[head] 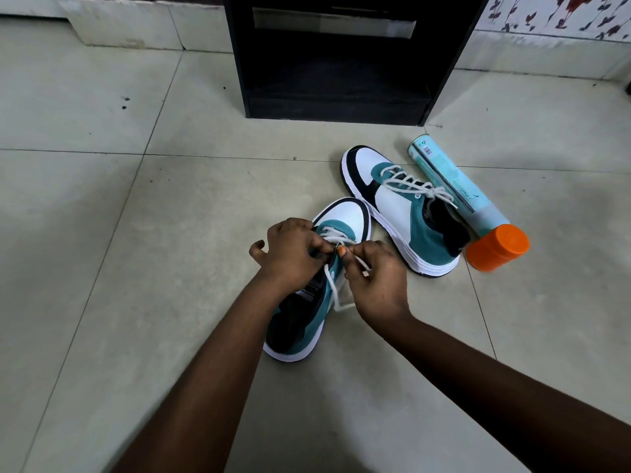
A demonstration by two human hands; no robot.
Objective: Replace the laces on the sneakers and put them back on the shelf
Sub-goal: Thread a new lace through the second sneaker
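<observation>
Both hands down at the near sneaker (300,322), working over its lacing. Left hand (290,254) curled tight, knuckles up, fingertips pinching at the sneaker's upper around the eyelet row, thumb sticking out to the side and free. Right hand (375,285) also curled, thumb and forefinger pinching the white lace (333,285) just beside the left fingertips; orange polish visible on one nail. Exact eyelet under the fingers hidden by the hands.

Lace threaded across the lower eyelets near the toe, one loose length hanging down the sneaker's side in a loop, a short end poking out past the right hand's fingers.

Near sneaker flat on its sole on the tiled floor (102,233), white toe cap pointing away toward the cabinet, teal and black panels behind, heel toward the camera.

Second sneaker (403,213) just to the right and a little farther off, upright on its sole, fully laced in white with the ends lying loose over the opening. Not touching the near one as far as visible, toe of the near one close beside its sole.

Pale blue spray can (454,186) with an orange cap (496,247) lying on its side directly beside the second sneaker, on its far right.

Black shelf unit (338,63) standing on the floor beyond both sneakers, lower compartment dark and open.
</observation>
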